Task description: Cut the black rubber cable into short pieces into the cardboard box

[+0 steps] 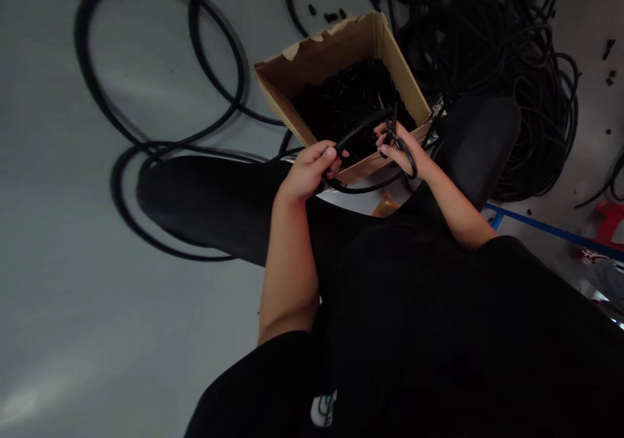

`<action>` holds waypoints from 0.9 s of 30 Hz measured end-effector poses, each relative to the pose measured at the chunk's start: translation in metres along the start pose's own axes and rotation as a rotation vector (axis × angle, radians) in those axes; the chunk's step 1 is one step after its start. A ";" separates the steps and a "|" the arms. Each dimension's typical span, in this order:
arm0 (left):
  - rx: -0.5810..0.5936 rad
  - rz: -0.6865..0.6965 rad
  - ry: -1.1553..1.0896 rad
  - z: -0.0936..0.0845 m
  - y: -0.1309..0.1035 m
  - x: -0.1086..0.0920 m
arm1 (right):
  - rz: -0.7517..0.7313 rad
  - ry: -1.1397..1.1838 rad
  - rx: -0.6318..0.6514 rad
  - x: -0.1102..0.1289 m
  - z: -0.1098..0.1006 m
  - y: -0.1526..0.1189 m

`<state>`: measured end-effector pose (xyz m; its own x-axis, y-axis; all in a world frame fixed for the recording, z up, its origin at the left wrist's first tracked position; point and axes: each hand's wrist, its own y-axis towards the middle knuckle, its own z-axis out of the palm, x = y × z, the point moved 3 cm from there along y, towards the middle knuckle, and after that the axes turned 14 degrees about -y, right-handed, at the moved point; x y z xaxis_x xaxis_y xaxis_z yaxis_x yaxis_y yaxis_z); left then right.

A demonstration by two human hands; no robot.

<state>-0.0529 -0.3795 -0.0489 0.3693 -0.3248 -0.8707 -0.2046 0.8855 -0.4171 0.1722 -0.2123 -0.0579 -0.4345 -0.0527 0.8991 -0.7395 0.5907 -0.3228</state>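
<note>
My left hand (316,168) is closed around a black corrugated tube (359,129), whose free end reaches up and right over the box. In my right hand (400,149) is a pair of scissors (391,126) with black handles, the fingers through or around the loops. The blades point away from me and sit close to the tube's end; I cannot tell whether they touch it. Beneath both hands stands an open cardboard box (287,110) holding many short black pieces (341,93). More of the tube loops below my left hand.
Large loops of black tube (238,67) lie on the grey floor (58,282) to the left. A tangled heap of tubing (487,41) lies at the upper right. Small black offcuts (331,17) are scattered beyond the box. A blue bar (546,227) and a red object (609,223) are at the right.
</note>
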 end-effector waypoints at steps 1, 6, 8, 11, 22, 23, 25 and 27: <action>0.001 -0.001 0.007 -0.001 0.001 0.001 | 0.009 -0.003 -0.005 0.001 0.000 0.001; 0.025 0.044 0.016 -0.006 0.006 0.008 | -0.088 -0.039 -0.007 -0.015 0.006 0.009; 0.047 0.061 -0.019 -0.008 0.009 0.012 | -0.144 -0.078 0.012 -0.025 0.010 0.013; 0.056 0.056 -0.059 -0.009 0.013 0.018 | -0.176 -0.164 0.031 -0.036 0.015 0.017; 0.079 0.031 -0.064 -0.015 0.022 0.033 | -0.162 -0.341 0.027 -0.040 0.018 0.024; 0.074 0.026 -0.060 -0.016 0.022 0.034 | -0.147 -0.352 0.031 -0.038 0.018 0.024; 0.065 0.019 -0.051 -0.017 0.023 0.036 | -0.128 -0.369 0.039 -0.035 0.017 0.023; 0.058 0.013 -0.045 -0.018 0.023 0.037 | -0.120 -0.387 0.045 -0.032 0.015 0.022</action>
<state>-0.0604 -0.3772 -0.0958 0.4072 -0.2989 -0.8630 -0.1570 0.9080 -0.3885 0.1620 -0.2101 -0.0979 -0.4993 -0.4233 0.7560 -0.8145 0.5269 -0.2429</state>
